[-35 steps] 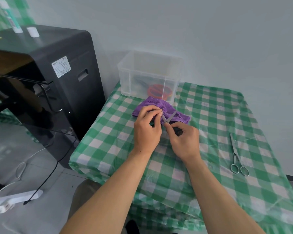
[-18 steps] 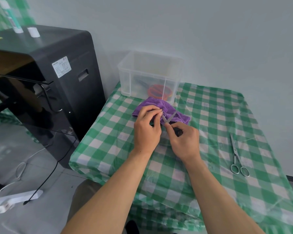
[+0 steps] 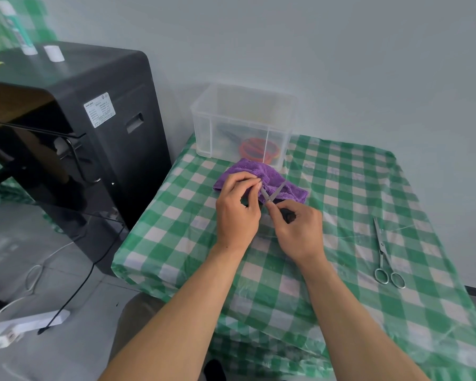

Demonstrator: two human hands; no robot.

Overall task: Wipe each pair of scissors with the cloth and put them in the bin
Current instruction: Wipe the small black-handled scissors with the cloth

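Observation:
A small pair of black-handled scissors (image 3: pixel 276 192) is spread open over the purple cloth (image 3: pixel 270 179) in the middle of the table. My right hand (image 3: pixel 296 229) grips its dark handle. My left hand (image 3: pixel 238 209) pinches one blade tip at the cloth's near edge. A second, all-metal pair of scissors (image 3: pixel 385 255) lies shut on the tablecloth to the right. Behind the cloth stands the clear plastic bin (image 3: pixel 204 127), holding orange-handled scissors (image 3: pixel 256 149) and other items that are dim through the wall.
The table wears a green checked plastic cloth (image 3: pixel 341 188) against a pale wall. A black cabinet (image 3: pixel 74 133) stands left of the table. On the floor to the left lie a white power strip (image 3: pixel 30 323) and cables.

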